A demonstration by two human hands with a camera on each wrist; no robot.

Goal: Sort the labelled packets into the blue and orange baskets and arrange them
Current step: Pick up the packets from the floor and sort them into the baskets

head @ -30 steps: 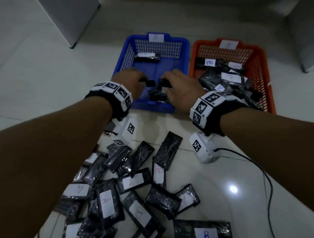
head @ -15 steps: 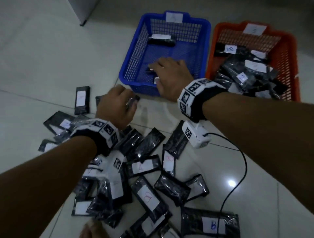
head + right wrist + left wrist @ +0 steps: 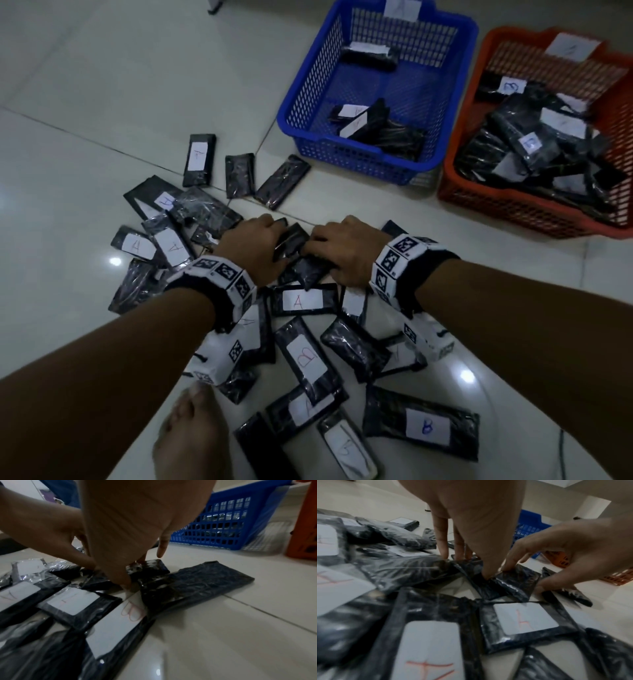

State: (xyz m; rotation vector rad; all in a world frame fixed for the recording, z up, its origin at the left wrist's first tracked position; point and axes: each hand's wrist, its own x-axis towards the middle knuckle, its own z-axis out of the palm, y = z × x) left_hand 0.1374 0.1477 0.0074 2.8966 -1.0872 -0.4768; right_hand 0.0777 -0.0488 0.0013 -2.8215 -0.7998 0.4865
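Several black packets with white A or B labels lie piled on the tiled floor, among them an A packet [image 3: 297, 300] and a B packet [image 3: 306, 356]. My left hand [image 3: 274, 236] and right hand [image 3: 317, 245] meet over the middle of the pile. In the left wrist view my left thumb and fingers [image 3: 443, 550] pinch a black packet [image 3: 471, 566]. Beside it, my right hand's finger and thumb pinch a face-down packet [image 3: 513, 584]. The blue basket [image 3: 359, 168] holds a few A packets. The orange basket [image 3: 513, 205] holds several B packets.
The two baskets stand side by side at the far right. Loose packets [image 3: 200, 159] spread left of the blue basket. A bare foot [image 3: 191, 435] sits at the near edge of the pile. A thin cable [image 3: 561, 455] runs along the floor at the lower right.
Both hands have come back from the blue basket to the pile, the left first, then the right. A packet now lies at the blue basket's near end.
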